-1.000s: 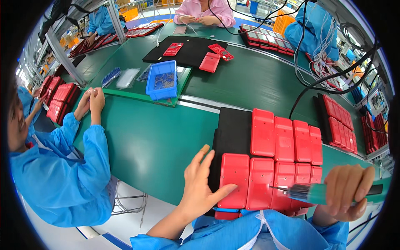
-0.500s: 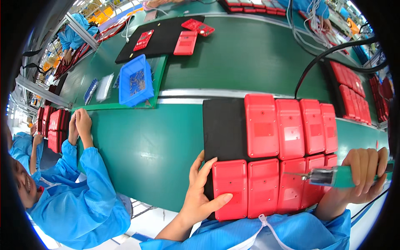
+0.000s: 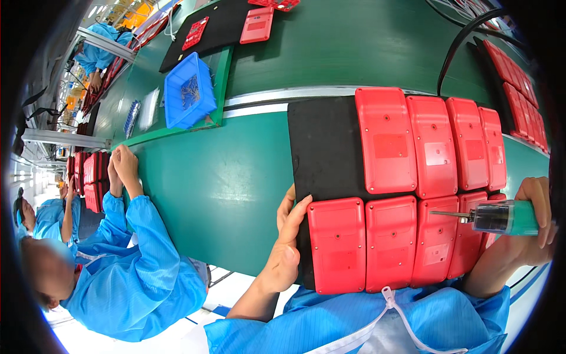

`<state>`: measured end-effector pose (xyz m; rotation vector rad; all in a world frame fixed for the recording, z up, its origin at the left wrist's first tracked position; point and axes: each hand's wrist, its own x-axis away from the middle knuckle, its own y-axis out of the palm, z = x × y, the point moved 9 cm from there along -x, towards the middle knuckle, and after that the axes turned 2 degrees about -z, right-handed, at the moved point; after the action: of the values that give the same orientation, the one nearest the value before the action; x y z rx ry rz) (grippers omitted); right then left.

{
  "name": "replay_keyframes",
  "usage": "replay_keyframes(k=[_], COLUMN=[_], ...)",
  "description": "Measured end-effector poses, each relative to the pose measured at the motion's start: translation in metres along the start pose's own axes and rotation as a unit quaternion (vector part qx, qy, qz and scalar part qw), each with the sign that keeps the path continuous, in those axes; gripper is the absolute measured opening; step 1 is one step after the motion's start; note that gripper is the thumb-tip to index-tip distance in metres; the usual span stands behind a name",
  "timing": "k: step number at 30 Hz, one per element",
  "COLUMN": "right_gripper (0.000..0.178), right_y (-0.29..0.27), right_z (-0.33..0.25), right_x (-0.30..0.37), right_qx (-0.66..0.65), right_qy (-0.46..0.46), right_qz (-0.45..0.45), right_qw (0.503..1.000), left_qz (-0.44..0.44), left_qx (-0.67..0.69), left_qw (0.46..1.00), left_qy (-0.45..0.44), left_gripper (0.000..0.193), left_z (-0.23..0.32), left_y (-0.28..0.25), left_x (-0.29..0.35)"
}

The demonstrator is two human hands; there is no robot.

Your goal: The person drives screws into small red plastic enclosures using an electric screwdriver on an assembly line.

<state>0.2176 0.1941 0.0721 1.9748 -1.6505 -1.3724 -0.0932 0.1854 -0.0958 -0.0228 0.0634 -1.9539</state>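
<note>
Left hand [image 3: 287,248] lies flat, fingers together, against near-left red case [image 3: 336,245] on black mat [image 3: 321,147] | right hand [image 3: 530,221] fisted around green screwdriver [image 3: 501,217], bit over third near case [image 3: 435,241] | risk: bit slipping, scratching plastic; mat shifting if bracing eases.

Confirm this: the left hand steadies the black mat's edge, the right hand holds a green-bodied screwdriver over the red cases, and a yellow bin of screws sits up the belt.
One thing is wrong: the bin is blue, not yellow, as the head view shows. The left hand does rest at the mat edge, and the right hand holds the screwdriver over the red cases.
</note>
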Motion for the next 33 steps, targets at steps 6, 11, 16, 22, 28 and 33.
replay_keyframes(k=[6,11,16,22,28,33], right_gripper=[0.021,0.014,0.011,0.013,0.014,0.014], right_y=[-0.004,0.015,-0.001,-0.032,-0.035,-0.036], right_z=[0.003,-0.014,-0.028,-0.036,-0.037,-0.038], right_x=[0.017,0.014,0.012,0.017,0.02,0.021], right_qx=[-0.128,0.045,0.106,0.104,0.075,0.083], right_qy=[-0.224,-0.094,-0.138,-0.151,-0.15,-0.155], right_qz=[0.158,0.015,0.05,0.129,0.163,0.166], right_qw=[0.953,0.994,0.983,0.975,0.972,0.97], left_qz=[0.291,0.288,0.115,0.055,0.017,0.003], left_qx=[-0.014,-0.4,-0.568,-0.469,-0.513,-0.538], left_qw=[0.952,0.858,0.815,0.872,0.838,0.827], left_qy=[0.095,0.144,-0.015,-0.129,-0.182,-0.16], left_gripper=[0.038,0.031,0.026,0.019,0.011,0.009], left_z=[0.034,0.101,0.05,0.017,0.018,0.022], left_y=[-0.105,-0.188,-0.231,-0.245,-0.237,-0.23], left_x=[-0.039,-0.125,-0.215,-0.226,-0.226,-0.226])
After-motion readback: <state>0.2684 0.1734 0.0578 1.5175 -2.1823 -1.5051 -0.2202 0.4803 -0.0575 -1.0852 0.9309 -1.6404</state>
